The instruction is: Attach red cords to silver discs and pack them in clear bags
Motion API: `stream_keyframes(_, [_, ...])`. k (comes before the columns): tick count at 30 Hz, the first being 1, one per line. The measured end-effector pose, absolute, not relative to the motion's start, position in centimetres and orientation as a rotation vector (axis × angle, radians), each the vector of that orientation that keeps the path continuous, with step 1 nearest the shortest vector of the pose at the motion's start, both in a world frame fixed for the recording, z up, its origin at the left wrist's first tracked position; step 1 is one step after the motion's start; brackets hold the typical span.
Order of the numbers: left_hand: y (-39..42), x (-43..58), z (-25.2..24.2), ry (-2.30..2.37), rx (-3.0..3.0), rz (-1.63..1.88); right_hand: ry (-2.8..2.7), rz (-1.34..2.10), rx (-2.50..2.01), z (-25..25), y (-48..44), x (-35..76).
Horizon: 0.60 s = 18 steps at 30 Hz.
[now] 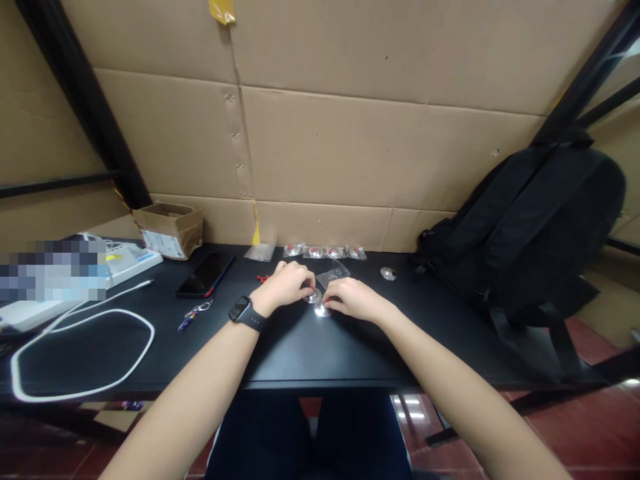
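My left hand [286, 283], with a black watch on its wrist, has its fingers curled onto a small shiny metal disc [312, 296] on the black table [300, 347]. My right hand [353, 299] is closed beside it, fingertips on a second shiny round piece [323, 310]. A crumpled clear plastic bag [334, 272] lies just behind both hands. A row of several small bagged discs [325, 252] sits along the table's back edge, and one loose metal disc [388, 273] lies to the right.
A black backpack [525, 233] leans at the right. A dark phone [205, 275], a keyring [193, 315], a white cable loop [80, 353], white boxes [127, 260] and a small cardboard box [170, 228] fill the left side. Cardboard sheets [325, 133] form the back wall.
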<state>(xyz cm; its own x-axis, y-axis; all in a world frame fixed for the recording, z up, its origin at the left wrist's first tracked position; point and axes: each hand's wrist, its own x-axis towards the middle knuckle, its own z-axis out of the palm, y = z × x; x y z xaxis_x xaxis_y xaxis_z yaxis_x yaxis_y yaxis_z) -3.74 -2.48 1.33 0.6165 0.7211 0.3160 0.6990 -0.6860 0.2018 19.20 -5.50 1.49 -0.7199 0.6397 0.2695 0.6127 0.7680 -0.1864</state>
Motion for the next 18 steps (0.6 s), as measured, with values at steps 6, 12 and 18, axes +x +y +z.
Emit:
stream_keyframes(6, [-2.9, -3.1, 1.5, 1.231, 2.86, 0.557, -2.652, 0.094, -0.968, 1.3, -5.4, 19.0])
stream_keyframes(12, [-2.9, -3.1, 1.3, 1.278, 2.897, 0.641, -2.666, 0.035, -1.003, 1.2, -5.4, 19.0])
stream_keyframes(18, [-2.9, -3.3, 1.1, 1.335, 2.941, 0.704, -2.388, -0.031, -0.952, 2.9, -5.0, 20.6])
